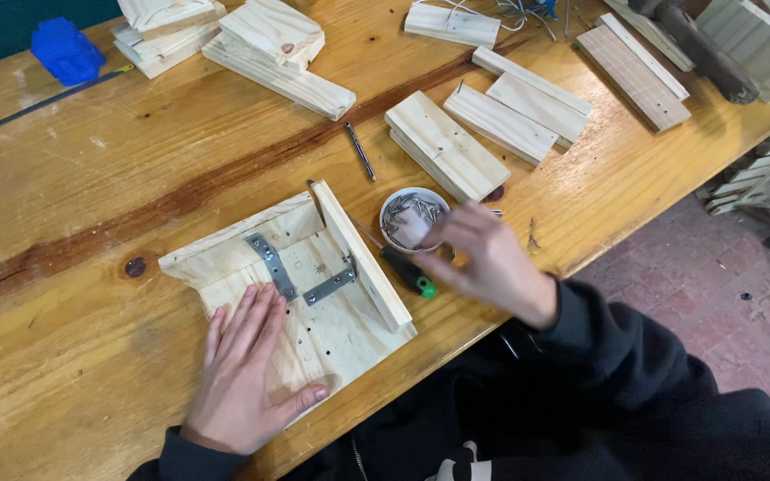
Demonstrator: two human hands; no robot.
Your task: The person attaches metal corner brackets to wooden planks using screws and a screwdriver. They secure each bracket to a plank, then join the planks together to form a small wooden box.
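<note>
We pressed our left hand [247, 370] flat, fingers spread, on the wooden panel [314, 334], our blurred right hand [483, 258] loosely open, empty, over the screw cup [412, 218] beside it.

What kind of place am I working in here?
Likely a woodworking shop: a wooden workbench strewn with cut pine boards, a cup of screws, and a screwdriver.

Two hands [247, 365], one screw cup [413, 219], one screwdriver [407, 271], two metal brackets [271, 264], perhaps four loose planks [446, 144] mid-table.
</note>
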